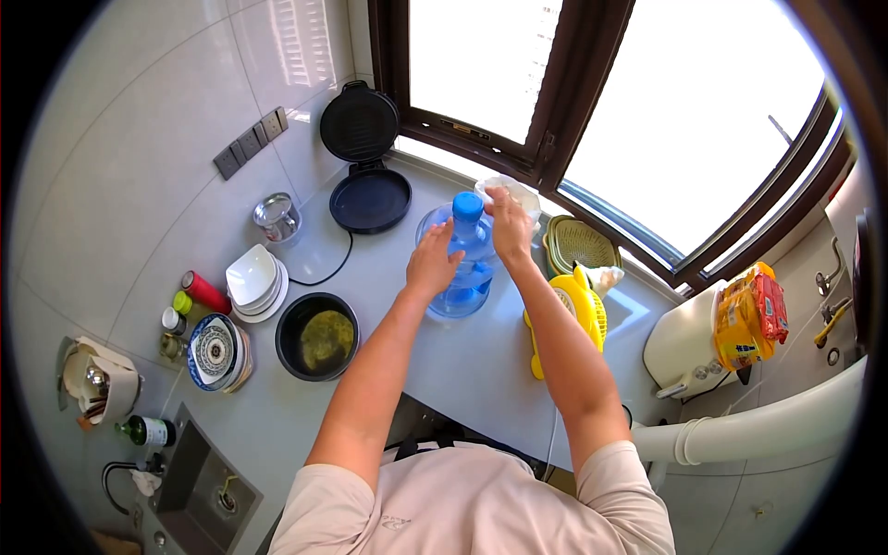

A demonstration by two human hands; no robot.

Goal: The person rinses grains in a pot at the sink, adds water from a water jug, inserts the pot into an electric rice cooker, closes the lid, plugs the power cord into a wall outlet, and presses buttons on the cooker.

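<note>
A large clear blue water jug [465, 277] with a blue cap [467, 206] stands upright on the grey counter, below the window. My left hand [434, 261] is at the left side of its neck, fingers apart. On the right of the cap is my right hand [508, 225], raised with its fingers apart and near a whitish translucent bag or bowl [524, 196]. Whether either palm touches the jug is hard to tell.
Left of the jug are an open black electric pan [370, 200], a black pot [317, 337], stacked white dishes [252, 277], patterned bowls [215, 351] and a sink [199, 481]. To the right are a yellow device [580, 310], green baskets [581, 246] and a white appliance [680, 342].
</note>
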